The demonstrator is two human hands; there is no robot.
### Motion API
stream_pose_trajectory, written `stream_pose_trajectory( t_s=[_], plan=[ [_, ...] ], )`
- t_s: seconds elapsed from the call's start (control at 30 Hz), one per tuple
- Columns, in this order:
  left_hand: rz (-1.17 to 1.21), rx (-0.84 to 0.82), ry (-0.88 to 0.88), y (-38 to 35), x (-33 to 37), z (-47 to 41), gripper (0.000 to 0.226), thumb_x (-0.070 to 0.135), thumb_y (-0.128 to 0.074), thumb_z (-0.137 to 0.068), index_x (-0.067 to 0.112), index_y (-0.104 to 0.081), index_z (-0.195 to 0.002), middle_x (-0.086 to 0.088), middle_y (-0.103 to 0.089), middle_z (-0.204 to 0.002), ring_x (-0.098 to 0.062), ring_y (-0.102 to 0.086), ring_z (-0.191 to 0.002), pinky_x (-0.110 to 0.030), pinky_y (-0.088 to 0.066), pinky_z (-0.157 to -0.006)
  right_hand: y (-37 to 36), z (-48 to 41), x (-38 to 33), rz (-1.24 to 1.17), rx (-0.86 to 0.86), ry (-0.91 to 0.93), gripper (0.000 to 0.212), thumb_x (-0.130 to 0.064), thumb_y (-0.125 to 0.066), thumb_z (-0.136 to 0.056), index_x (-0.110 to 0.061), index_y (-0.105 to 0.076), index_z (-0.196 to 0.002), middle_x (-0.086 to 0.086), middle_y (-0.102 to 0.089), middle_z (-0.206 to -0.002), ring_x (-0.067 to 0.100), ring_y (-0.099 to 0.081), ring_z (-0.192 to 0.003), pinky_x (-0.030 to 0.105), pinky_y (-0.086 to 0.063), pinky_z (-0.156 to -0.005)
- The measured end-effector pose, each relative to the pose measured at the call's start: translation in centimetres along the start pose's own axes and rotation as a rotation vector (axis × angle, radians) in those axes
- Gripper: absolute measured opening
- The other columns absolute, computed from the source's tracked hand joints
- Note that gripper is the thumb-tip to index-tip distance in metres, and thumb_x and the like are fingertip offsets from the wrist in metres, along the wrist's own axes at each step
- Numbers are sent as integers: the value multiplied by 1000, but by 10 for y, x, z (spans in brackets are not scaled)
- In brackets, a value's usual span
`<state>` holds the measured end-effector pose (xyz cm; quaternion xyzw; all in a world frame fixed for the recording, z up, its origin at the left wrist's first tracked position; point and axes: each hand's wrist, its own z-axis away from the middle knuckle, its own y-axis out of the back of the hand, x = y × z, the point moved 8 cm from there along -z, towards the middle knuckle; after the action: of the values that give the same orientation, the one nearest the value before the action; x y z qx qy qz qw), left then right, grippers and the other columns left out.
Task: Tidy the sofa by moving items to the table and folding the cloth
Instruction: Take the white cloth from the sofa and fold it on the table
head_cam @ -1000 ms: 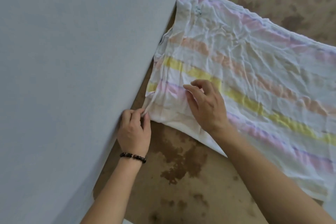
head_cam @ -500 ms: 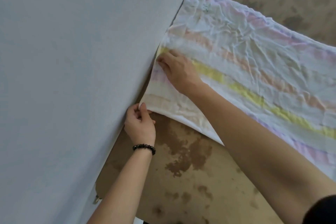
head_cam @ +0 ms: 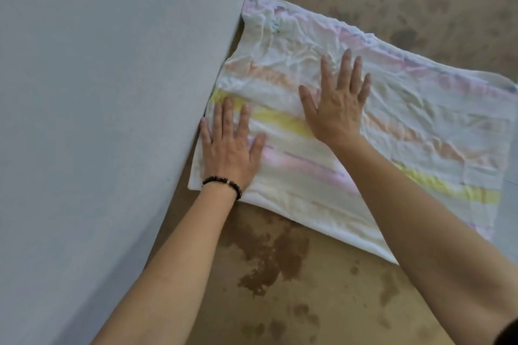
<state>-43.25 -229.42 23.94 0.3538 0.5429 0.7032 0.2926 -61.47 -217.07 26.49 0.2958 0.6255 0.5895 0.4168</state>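
While a pale grey-blue panel (head_cam: 98,92) rises beside the left hand (head_cam: 229,148), the thin crumpled white pastel-striped cloth (head_cam: 420,126) lies under it and the right hand (head_cam: 336,109), both pressing flat-fingered. Light and limp, it is probably best pinched at the corners.

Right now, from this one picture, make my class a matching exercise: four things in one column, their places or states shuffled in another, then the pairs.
1 left hand
2 right hand
3 bracelet
4 cloth

A dark beads round a wrist
B flat on the cloth, beside the grey panel
C spread out, striped, creased
D flat on the cloth, farther from the panel

Pairs: 1-B, 2-D, 3-A, 4-C
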Motion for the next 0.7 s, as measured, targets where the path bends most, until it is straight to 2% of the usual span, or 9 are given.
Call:
stream_pose_trajectory(
  t_s=[0.07,0.13,0.27,0.33,0.37,0.43,0.53,0.7],
  plan=[
    [-50,15,-14,-6,-6,0,68,59,-17,-97,25,-2,-154,-10,1,-162,-25,5,-149,-53,-1,-119,-9,3,40,40,-81,-169,86,-79,-20,-87,-29,-10,-156,14,7,-164,36,12,-150,54,12,-118],
    [-49,28,-19,-6,-5,-1,68,58,-20,-97,25,-5,-154,-10,-1,-162,-26,3,-149,-53,-1,-119,-19,5,58,39,-135,-254,92,-86,-14,-81,-32,-6,-156,14,7,-164,36,12,-150,57,9,-118],
    [-75,12,-28,-5,-3,-1,68,58,-18,-96,25,-6,-154,-11,-4,-162,-26,1,-149,-53,-3,-118,-21,2,54,-4,-204,-210,92,-85,-13,-82,-32,-2,-156,12,11,-164,35,17,-149,55,15,-117],
    [-84,-8,-16,-3,-2,0,68,58,-15,-96,24,-8,-154,-12,-4,-162,-27,1,-149,-56,-2,-118,-14,7,60,-97,-265,-140,83,-77,-17,-89,-31,-4,-157,9,12,-164,32,19,-149,52,15,-118],
    [-72,-1,6,-1,1,2,67,55,-16,-97,21,-10,-154,-14,-4,-161,-28,1,-149,-58,0,-117,-7,13,67,-147,-261,-99,77,-72,-20,-93,-30,-8,-157,9,10,-165,29,15,-150,50,12,-119],
    [-1,58,73,6,17,10,66,48,-23,-97,14,-17,-153,-17,-5,-161,-30,1,-149,-63,2,-114,18,33,94,-165,-128,-22,66,-60,-27,-99,-28,-19,-156,10,-1,-165,28,4,-152,48,3,-121],
    [142,155,94,13,85,37,66,46,-30,-98,9,-21,-152,-16,-6,-161,-30,-1,-149,-60,2,-115,42,79,167,-140,44,-85,59,-52,-33,-100,-26,-29,-153,11,-8,-164,29,-1,-152,48,3,-120],
    [213,72,-104,-20,267,98,65,50,-24,-98,17,-15,-154,-8,1,-162,-22,6,-149,-55,4,-117,36,151,320,-331,16,-509,77,-60,-33,-94,-21,-11,-157,14,1,-164,28,4,-152,47,0,-121]
  ],
)
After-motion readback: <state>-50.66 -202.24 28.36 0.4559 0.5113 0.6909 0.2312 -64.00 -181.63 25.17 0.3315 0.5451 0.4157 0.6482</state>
